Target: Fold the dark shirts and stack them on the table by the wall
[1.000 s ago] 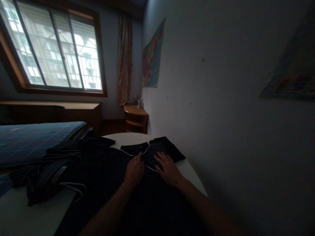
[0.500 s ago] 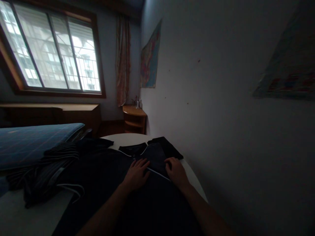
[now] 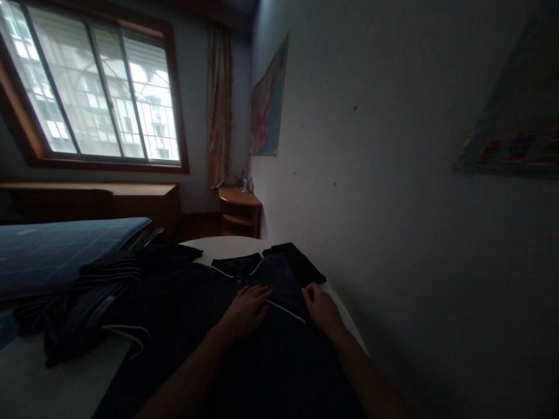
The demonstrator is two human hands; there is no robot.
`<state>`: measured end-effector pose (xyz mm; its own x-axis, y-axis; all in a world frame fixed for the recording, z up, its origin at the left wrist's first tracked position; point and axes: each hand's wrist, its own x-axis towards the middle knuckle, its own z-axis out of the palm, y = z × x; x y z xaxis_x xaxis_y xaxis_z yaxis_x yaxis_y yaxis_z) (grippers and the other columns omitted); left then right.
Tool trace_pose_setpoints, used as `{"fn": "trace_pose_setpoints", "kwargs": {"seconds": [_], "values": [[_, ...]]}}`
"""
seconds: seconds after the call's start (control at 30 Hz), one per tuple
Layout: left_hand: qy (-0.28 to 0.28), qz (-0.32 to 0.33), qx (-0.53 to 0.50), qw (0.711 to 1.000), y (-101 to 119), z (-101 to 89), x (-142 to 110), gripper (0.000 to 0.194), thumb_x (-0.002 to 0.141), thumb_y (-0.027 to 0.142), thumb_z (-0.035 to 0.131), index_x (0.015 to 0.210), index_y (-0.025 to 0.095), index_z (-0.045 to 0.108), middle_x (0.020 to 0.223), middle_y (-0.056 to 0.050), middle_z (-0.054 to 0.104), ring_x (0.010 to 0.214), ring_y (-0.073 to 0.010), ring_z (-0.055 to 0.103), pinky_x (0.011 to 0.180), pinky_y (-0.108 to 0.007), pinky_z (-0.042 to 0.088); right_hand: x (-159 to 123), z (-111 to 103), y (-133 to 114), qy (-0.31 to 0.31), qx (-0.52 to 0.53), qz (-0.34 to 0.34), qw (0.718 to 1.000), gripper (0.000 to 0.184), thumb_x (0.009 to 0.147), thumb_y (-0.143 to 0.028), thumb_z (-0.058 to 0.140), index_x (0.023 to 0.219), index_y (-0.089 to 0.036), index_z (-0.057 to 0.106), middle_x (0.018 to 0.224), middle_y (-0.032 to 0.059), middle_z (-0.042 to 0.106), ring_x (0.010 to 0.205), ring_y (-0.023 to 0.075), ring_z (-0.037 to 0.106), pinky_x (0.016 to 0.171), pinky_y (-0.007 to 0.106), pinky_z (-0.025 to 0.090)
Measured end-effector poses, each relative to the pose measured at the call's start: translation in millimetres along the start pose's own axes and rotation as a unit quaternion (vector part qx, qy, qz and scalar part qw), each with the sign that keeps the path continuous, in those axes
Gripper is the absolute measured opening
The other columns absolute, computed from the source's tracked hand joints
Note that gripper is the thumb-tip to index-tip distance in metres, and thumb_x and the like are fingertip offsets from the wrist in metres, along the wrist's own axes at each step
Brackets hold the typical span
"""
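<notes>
A dark navy shirt (image 3: pixel 183 302) with white piping, a collar and small buttons at the neck lies spread over the table, collar at the far side. My left hand (image 3: pixel 246 311) rests flat on its chest just below the buttons, fingers stretched out. At the shirt's right side, my right hand (image 3: pixel 322 307) has its thumb and fingers curled together on the fabric edge, beside the end of a white piping line. The fingertips' exact hold is hard to see in the dim light.
The round white table (image 3: pixel 227 244) stands against the wall. Black folded cloth (image 3: pixel 301 265) lies at its far right edge. To the left are a striped dark garment (image 3: pixel 109 273) and a blue plaid padded board (image 3: pixel 65 247). A small wooden corner shelf (image 3: pixel 239 198) stands beyond.
My left hand moved from the collar down onto the chest and flattened. My right hand slid right from the shoulder area to the shirt's edge, its spread fingers curling together.
</notes>
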<state>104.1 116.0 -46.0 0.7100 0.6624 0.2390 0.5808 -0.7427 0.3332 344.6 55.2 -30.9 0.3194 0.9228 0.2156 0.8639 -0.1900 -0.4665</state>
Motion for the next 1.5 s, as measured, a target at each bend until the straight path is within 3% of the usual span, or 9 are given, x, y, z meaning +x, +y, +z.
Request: {"fn": "trace_pose_setpoints", "kwargs": {"seconds": [0.13, 0.37, 0.5, 0.63, 0.8, 0.93, 1.13, 1.3, 1.5], "values": [[0.005, 0.003, -0.002, 1.000, -3, 2.9, 0, 0.045, 0.097, 0.032, 0.046, 0.141, 0.026, 0.052, 0.149, -0.005, 0.049, 0.139, -0.0258, 0.042, 0.117, -0.050, 0.027, 0, -1, 1, -0.006, 0.041, 0.002, 0.999, 0.026, 0.099, -0.036, 0.043, 0.100, -0.019, 0.063, 0.092, 0.0062, 0.073, 0.086, 0.0187, 0.069, 0.073, 0.026, 0.043], [0.026, 0.024, -0.004, 0.999, -1, 1.2, -1, 0.041, 0.097, 0.027, 0.046, 0.137, 0.023, 0.055, 0.146, -0.007, 0.053, 0.136, -0.0263, 0.045, 0.115, -0.050, 0.031, -3, -7, -3, -0.016, 0.071, -0.026, 0.997, 0.025, 0.086, -0.036, 0.062, 0.104, -0.019, 0.067, 0.100, 0.0067, 0.074, 0.093, 0.0214, 0.068, 0.081, 0.029, 0.047], [0.072, 0.063, -0.007, 0.995, 5, -3.4, 2, 0.039, 0.096, 0.018, 0.044, 0.132, 0.021, 0.057, 0.132, -0.007, 0.063, 0.125, -0.0234, 0.054, 0.110, -0.044, 0.039, -4, -12, -12, -0.019, 0.096, -0.049, 0.994, 0.025, 0.082, -0.026, 0.064, 0.106, -0.018, 0.067, 0.103, 0.0072, 0.073, 0.095, 0.0210, 0.068, 0.085, 0.030, 0.048], [0.123, 0.048, -0.019, 0.991, 5, -3.7, 5, 0.045, 0.095, 0.014, 0.043, 0.140, 0.020, 0.049, 0.125, -0.009, 0.065, 0.116, -0.0226, 0.059, 0.104, -0.043, 0.044, -8, -20, -30, -0.023, 0.087, -0.106, 0.990, 0.029, 0.079, -0.017, 0.063, 0.108, -0.017, 0.067, 0.110, 0.0083, 0.071, 0.102, 0.0218, 0.066, 0.093, 0.033, 0.046], [0.158, 0.032, -0.037, 0.986, -2, 1.8, 7, 0.044, 0.099, 0.018, 0.039, 0.143, 0.019, 0.044, 0.124, -0.010, 0.065, 0.112, -0.0222, 0.060, 0.100, -0.043, 0.047, -22, -23, -57, -0.080, 0.115, -0.164, 0.977, 0.039, 0.078, -0.010, 0.059, 0.116, -0.017, 0.067, 0.118, 0.0089, 0.070, 0.109, 0.0208, 0.065, 0.098, 0.033, 0.045], [0.152, 0.030, -0.041, 0.987, -7, 4.0, 8, 0.045, 0.100, 0.018, 0.038, 0.144, 0.022, 0.043, 0.122, -0.008, 0.066, 0.109, -0.0211, 0.060, 0.099, -0.041, 0.047, -37, -13, -70, -0.134, 0.109, -0.188, 0.967, 0.046, 0.077, -0.006, 0.058, 0.121, -0.016, 0.066, 0.121, 0.0098, 0.070, 0.112, 0.0223, 0.064, 0.101, 0.033, 0.044], [0.116, 0.036, -0.023, 0.992, -1, -1.2, 7, 0.036, 0.101, 0.022, 0.041, 0.132, 0.028, 0.059, 0.121, -0.005, 0.064, 0.109, -0.0198, 0.058, 0.100, -0.036, 0.044, -48, -9, -75, -0.184, 0.097, -0.208, 0.956, 0.045, 0.076, -0.006, 0.057, 0.118, -0.018, 0.068, 0.118, 0.0076, 0.071, 0.108, 0.0212, 0.065, 0.095, 0.028, 0.045], [0.083, 0.026, -0.010, 0.996, 5, -5.4, 5, 0.029, 0.099, 0.028, 0.049, 0.124, 0.030, 0.066, 0.111, -0.003, 0.066, 0.104, -0.0203, 0.058, 0.096, -0.035, 0.043, -46, -20, -71, -0.212, 0.103, -0.175, 0.956, 0.026, 0.077, -0.016, 0.062, 0.101, -0.018, 0.071, 0.096, 0.0043, 0.074, 0.085, 0.0170, 0.068, 0.075, 0.023, 0.046], [0.075, 0.013, -0.013, 0.997, 7, -4.8, 6, 0.024, 0.096, 0.033, 0.056, 0.115, 0.029, 0.070, 0.109, -0.003, 0.069, 0.104, -0.0221, 0.059, 0.098, -0.038, 0.042, -54, -34, -68, -0.231, -0.050, -0.144, 0.961, 0.024, 0.068, -0.026, 0.072, 0.092, -0.020, 0.068, 0.090, 0.0044, 0.072, 0.079, 0.0199, 0.065, 0.062, 0.025, 0.036]]}}
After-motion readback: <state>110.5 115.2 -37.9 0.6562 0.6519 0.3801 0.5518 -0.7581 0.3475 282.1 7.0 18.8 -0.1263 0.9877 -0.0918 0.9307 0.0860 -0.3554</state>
